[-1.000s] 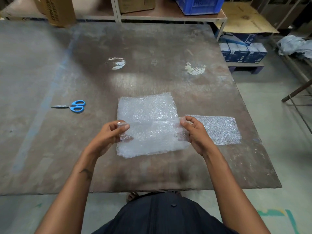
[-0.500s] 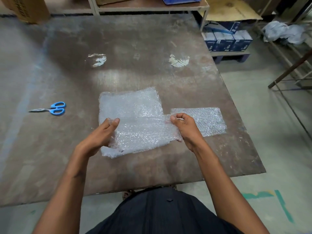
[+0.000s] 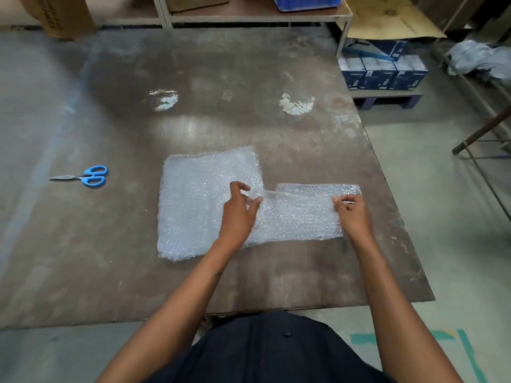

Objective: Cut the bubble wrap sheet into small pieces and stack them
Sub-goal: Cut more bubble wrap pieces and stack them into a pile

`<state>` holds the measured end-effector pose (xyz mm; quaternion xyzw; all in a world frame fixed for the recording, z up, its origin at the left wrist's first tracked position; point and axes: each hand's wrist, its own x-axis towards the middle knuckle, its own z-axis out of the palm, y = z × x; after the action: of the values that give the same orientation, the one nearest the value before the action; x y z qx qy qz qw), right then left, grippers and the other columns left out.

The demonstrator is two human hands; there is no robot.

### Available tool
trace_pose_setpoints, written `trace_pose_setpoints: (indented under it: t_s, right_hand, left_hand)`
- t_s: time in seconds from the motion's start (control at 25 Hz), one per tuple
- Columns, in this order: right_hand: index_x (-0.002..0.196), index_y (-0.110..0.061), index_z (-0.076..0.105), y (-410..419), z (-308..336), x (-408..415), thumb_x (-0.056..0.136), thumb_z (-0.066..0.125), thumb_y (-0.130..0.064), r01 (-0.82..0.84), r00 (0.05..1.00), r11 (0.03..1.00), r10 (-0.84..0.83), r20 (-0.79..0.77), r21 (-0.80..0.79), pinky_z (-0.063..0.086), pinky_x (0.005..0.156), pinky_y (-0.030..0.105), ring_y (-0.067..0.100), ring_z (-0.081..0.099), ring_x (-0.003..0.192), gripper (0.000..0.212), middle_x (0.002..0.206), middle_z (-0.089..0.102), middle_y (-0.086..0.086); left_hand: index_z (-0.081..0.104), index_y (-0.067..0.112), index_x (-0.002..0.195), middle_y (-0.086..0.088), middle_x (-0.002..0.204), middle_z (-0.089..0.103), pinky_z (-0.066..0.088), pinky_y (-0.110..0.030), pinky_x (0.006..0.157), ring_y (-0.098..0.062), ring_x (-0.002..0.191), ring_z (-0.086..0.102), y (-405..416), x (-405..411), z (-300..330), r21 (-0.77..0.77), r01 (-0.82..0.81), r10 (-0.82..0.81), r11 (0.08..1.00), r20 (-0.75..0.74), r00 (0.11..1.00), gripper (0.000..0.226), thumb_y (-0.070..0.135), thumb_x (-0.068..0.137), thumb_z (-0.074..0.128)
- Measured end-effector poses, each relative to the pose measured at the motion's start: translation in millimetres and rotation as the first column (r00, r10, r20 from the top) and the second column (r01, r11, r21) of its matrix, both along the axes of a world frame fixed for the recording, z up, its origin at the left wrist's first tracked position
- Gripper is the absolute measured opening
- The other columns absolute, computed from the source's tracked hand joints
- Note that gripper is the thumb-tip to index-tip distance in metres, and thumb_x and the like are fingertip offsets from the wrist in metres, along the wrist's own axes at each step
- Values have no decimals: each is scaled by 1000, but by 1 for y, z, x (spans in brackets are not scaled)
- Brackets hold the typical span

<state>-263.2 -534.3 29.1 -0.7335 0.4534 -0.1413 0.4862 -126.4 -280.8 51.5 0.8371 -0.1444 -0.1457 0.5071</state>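
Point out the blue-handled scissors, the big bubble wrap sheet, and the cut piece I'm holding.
blue-handled scissors (image 3: 90, 176): head view, on the blue handle loops.
big bubble wrap sheet (image 3: 193, 205): head view, on its flat middle.
cut bubble wrap piece (image 3: 298, 217): head view, between the hands.

No text is reading clearly. Dark print is showing on the side of the cardboard box (image 3: 56, 15) at the table's 11 o'clock, too cropped to read. White labels are showing on the blue cartons (image 3: 383, 74) at 2 o'clock, too small to read.
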Motion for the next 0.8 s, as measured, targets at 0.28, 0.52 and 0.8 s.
trace_pose_setpoints:
  t_s: [0.28, 0.52, 0.8]
  right_hand:
    - [121, -14, 55, -74, -19, 12, 108, 60, -28, 62, 995, 975, -76, -58, -211, 43, 75, 35, 28, 67, 96, 19, 109, 73, 8]
    - [118, -10, 60, -65, -27, 7, 106, 58, -33, -152, 951, 729, -75, -299, -668, 36, 99, 51, 41, 51, 119, 27, 129, 55, 22]
    - [166, -38, 29, -11, -54, 11, 112, 28, -53, -585, 798, 644, 350, -491, -492, 7, 129, 50, 20, 7, 165, 56, 178, 11, -3]
  left_hand:
    - [36, 25, 123, 2, 77, 55, 35, -34, 57, -17, 67, 56, -88, 2, -28, 143, 180, -205, 973, 183, 961, 32, 11, 104, 58]
    - [43, 15, 138, -10, 146, 34, 42, -38, 104, -26, 120, 49, -98, -23, -55, 195, -14, -73, 981, 431, 900, 37, 18, 105, 60]
    - [15, 30, 169, 1, 177, 3, 4, -43, 130, -20, 163, 4, -121, -37, -82, 653, 250, -538, 715, 285, 793, 64, 57, 111, 18]
